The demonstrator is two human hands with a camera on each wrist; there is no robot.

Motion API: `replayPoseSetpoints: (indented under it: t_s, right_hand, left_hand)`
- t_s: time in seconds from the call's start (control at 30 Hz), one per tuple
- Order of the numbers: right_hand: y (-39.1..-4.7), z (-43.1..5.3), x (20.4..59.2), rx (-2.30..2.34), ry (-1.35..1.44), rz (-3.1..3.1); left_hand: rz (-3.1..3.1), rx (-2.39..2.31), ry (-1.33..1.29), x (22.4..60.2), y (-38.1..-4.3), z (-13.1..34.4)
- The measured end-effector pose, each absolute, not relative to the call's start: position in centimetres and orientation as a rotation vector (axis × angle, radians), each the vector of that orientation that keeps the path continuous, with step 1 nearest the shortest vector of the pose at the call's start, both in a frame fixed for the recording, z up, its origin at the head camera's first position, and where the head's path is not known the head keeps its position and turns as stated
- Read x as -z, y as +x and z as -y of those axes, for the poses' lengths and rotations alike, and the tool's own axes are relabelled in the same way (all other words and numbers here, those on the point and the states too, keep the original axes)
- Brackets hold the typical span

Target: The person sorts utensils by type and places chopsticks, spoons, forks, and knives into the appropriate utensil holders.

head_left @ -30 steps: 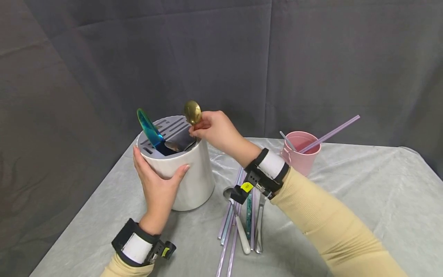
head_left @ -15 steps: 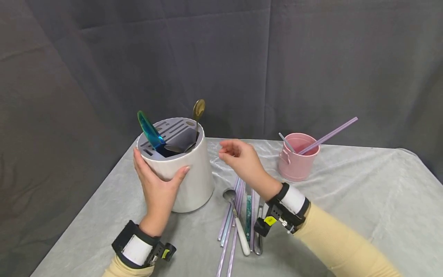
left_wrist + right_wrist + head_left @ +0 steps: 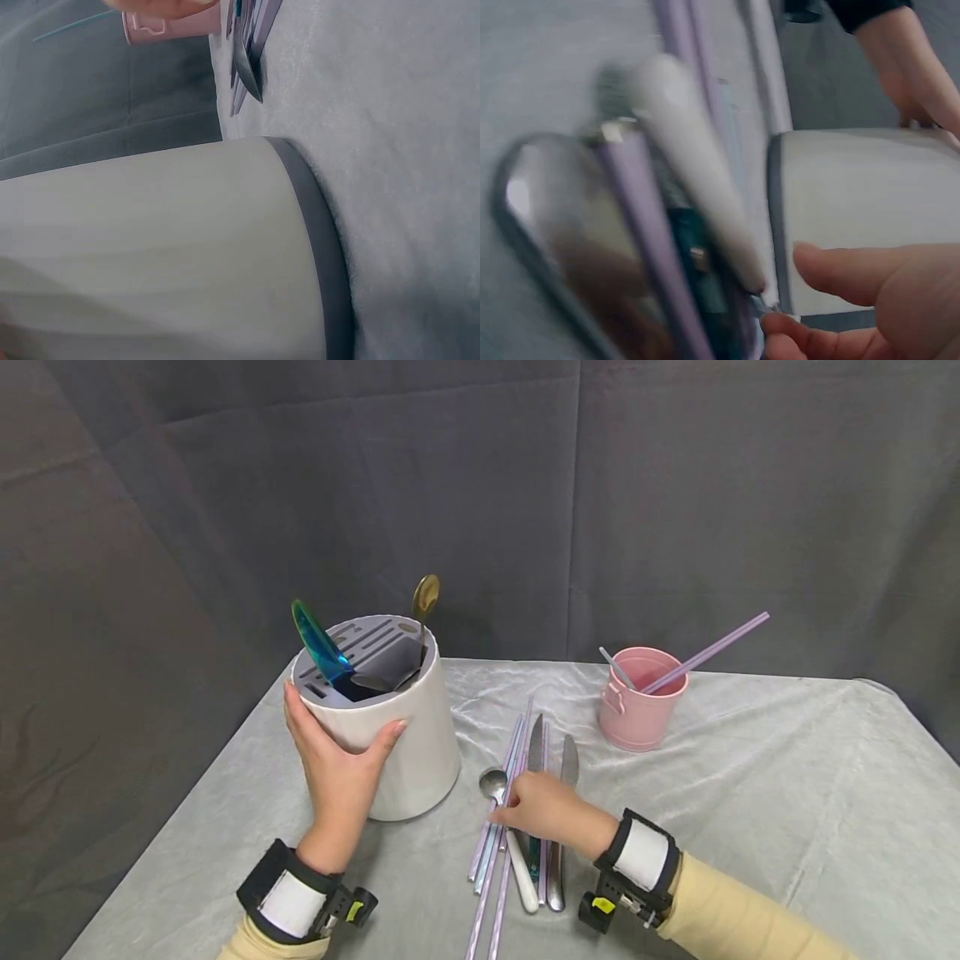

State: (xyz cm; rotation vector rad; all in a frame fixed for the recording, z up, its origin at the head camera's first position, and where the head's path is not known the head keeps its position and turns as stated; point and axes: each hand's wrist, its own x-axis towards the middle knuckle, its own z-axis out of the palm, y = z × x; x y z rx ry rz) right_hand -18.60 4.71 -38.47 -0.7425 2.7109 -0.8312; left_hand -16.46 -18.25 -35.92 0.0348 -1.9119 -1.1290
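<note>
My left hand rests against the side of a white utensil holder, thumb across the front and fingers along its left side. Slots cut its grey top, where a gold spoon and a blue-green iridescent utensil stand up. My right hand is low over the cutlery, at the neck of a spoon with a white handle. In the right wrist view the thumb is apart from the fingers, which are by that spoon's neck. Under the hand lie two knives and several lilac chopsticks.
To the right stands a pink bucket holding lilac chopsticks and a thin pale-blue stick. A grey cloth covers the table. Dark fabric hangs behind.
My right hand has let go of the gold spoon, which now stands in the holder, and has moved right and down to the cutlery. The left hand has stayed at the holder.
</note>
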Motion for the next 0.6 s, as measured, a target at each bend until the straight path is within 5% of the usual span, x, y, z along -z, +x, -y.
replayPoseSetpoints:
  t_s: [0.6]
  right_hand:
    - [-18.57, -4.56, 39.49, 0.785, -0.766, -2.701]
  left_hand:
    - [1.918, 1.127, 0.03, 36.03, -16.42, 18.32]
